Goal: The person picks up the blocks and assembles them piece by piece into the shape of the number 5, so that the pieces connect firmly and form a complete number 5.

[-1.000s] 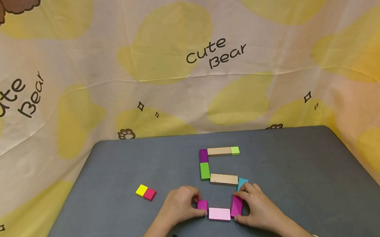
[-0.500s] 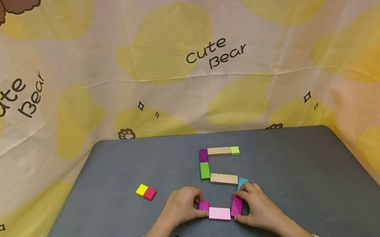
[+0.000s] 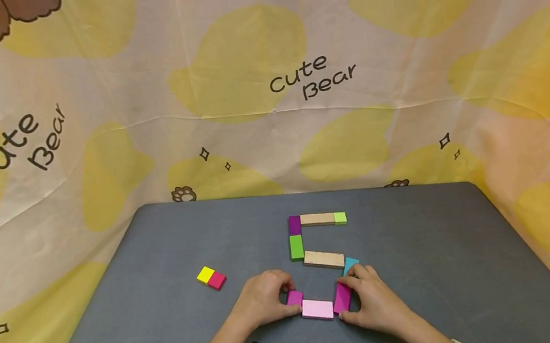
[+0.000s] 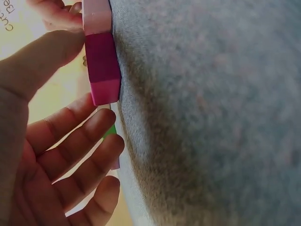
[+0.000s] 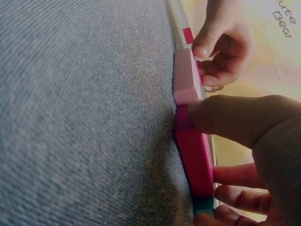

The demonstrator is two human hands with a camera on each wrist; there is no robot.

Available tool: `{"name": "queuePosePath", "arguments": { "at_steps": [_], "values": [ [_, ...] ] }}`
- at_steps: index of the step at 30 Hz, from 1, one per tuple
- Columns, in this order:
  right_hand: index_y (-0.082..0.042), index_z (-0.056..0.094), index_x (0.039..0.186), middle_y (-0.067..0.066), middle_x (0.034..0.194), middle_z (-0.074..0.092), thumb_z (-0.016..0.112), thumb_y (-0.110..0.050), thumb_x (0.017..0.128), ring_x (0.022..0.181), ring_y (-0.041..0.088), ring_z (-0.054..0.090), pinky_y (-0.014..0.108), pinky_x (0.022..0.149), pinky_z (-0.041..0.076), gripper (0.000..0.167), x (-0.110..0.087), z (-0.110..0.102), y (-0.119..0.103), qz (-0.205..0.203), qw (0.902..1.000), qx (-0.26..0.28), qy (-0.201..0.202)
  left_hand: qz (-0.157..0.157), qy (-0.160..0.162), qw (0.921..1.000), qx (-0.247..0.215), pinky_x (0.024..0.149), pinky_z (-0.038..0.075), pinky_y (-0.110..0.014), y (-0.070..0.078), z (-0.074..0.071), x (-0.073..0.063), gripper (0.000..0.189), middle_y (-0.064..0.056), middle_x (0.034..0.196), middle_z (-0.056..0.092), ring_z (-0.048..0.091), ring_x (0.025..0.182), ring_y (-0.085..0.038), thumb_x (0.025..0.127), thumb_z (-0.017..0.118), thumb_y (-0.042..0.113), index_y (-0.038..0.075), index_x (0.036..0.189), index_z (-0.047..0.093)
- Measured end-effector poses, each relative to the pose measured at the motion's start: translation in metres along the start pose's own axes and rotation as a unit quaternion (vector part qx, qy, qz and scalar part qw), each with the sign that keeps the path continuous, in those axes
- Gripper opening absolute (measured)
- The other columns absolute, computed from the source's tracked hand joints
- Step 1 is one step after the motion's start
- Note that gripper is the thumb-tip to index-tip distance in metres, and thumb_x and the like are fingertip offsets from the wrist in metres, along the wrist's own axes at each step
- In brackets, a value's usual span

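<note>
My left hand [image 3: 263, 298] pinches a small magenta block [image 3: 295, 297] between thumb and index finger; in the left wrist view that magenta block [image 4: 103, 59] lies end-on against a pink one. A longer magenta block [image 3: 342, 298] is held by my right hand [image 3: 379, 302], with the thumb at its near end and a finger at its far end. Between the two lies a light pink block [image 3: 317, 309], touching or nearly touching both. Beyond the right fingers, a blue block [image 3: 350, 265] is partly hidden.
Farther back, a wooden block [image 3: 324, 259], a green block [image 3: 296, 248], a purple block [image 3: 295, 225], another wooden block [image 3: 317, 220] and a lime block [image 3: 340, 218] form a bent line. To the left lie yellow [image 3: 205, 275] and red [image 3: 217, 281] blocks on the grey table [image 3: 159, 320].
My left hand has slid slightly right with the small magenta block, closing the gap to the light pink block. The right hand has stayed in place.
</note>
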State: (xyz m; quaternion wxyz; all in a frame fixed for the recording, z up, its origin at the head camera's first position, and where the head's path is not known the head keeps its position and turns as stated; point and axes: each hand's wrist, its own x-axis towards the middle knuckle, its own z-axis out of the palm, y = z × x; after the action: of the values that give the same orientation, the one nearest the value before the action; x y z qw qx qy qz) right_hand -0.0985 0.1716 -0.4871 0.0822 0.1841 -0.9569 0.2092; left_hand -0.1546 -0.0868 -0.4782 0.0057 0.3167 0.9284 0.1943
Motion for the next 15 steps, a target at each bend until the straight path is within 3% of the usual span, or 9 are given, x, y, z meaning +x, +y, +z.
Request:
{"name": "queuePosePath", "arguments": {
  "at_steps": [5,11,15],
  "values": [
    [-0.008,0.072,0.105,-0.007,0.095,0.051,0.087,-0.034,0.060,0.089,0.010,0.040,0.027,0.073,0.045,0.054,0.000,0.000,0.000,0.001,1.0000,0.003,-0.001,0.012,0.017,0.9998,-0.002,0.064,0.047,-0.022,-0.002,-0.004,-0.004,0.026,0.012,0.079,0.062,0.053,0.072,-0.001,0.072,0.077,0.043,0.023,0.086,0.069],
    [-0.008,0.072,0.105,-0.007,0.094,0.051,0.087,-0.034,0.060,0.088,0.009,0.040,0.026,0.072,0.045,0.054,0.000,0.001,0.000,0.000,1.0000,0.006,0.000,-0.020,0.008,0.9997,-0.012,0.068,0.050,-0.024,-0.009,-0.016,-0.010,0.025,0.009,0.088,0.066,0.059,0.078,-0.007,0.078,0.074,0.039,0.022,0.095,0.071],
    [-0.009,0.072,0.105,-0.007,0.094,0.051,0.087,-0.034,0.061,0.089,0.010,0.040,0.026,0.071,0.045,0.053,0.000,0.000,-0.001,0.003,0.9999,0.010,-0.004,-0.030,0.026,0.9992,-0.005,0.066,0.050,-0.022,-0.015,-0.024,-0.016,0.026,0.009,0.088,0.066,0.059,0.078,-0.007,0.078,0.075,0.039,0.021,0.097,0.071]
  ]
}}
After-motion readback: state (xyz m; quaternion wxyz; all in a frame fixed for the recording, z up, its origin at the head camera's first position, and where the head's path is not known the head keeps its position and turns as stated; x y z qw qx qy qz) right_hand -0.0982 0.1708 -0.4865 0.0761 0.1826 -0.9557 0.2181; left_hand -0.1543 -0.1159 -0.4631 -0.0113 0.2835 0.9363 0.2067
